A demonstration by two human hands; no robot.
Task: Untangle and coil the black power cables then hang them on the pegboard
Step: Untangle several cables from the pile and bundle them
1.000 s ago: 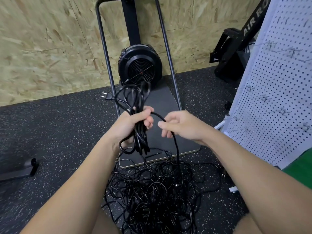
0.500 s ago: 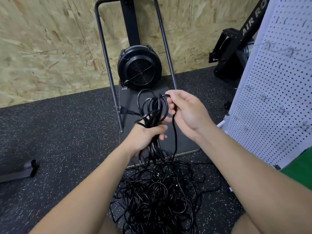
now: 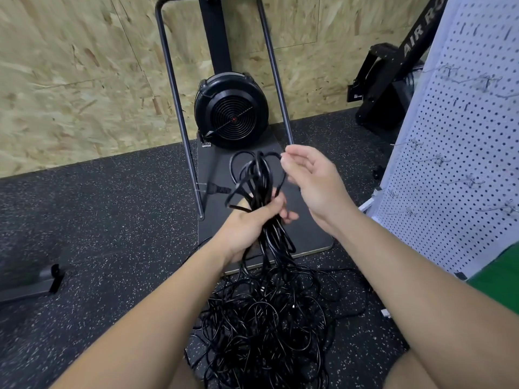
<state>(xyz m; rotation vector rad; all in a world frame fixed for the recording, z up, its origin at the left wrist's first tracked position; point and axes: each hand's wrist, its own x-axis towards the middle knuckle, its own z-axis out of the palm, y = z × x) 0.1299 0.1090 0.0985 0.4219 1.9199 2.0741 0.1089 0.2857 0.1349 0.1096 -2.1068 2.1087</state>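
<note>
In front of the person, at about waist height, the left hand (image 3: 254, 220) grips a bundle of coiled loops (image 3: 257, 178) of black power cable, fingers curled round the middle of it. The loops stand up above that hand, and a plug (image 3: 216, 189) sticks out to its left. The right hand (image 3: 311, 181) hovers just right of the loop tops, fingers loosely spread; its fingertips (image 3: 283, 160) sit at the topmost loop, though whether they pinch it or only touch it is unclear.

Strands drop from below the left hand into a large tangled pile of cables (image 3: 266, 324) lying on the floor between the person's knees.

This looks like the coiling step, with much cable still knotted. The next move likely calls for the right hand to reach down, draw a fresh length free of the pile and lay another loop into the left hand's grip.

The floor (image 3: 112, 220) is dark speckled rubber. Beyond the hands stands a black fan machine (image 3: 231, 113) in a metal frame against a chipboard wall (image 3: 70, 80). Right of the right hand rises the white pegboard (image 3: 463, 164), with bare wire hooks.
</note>
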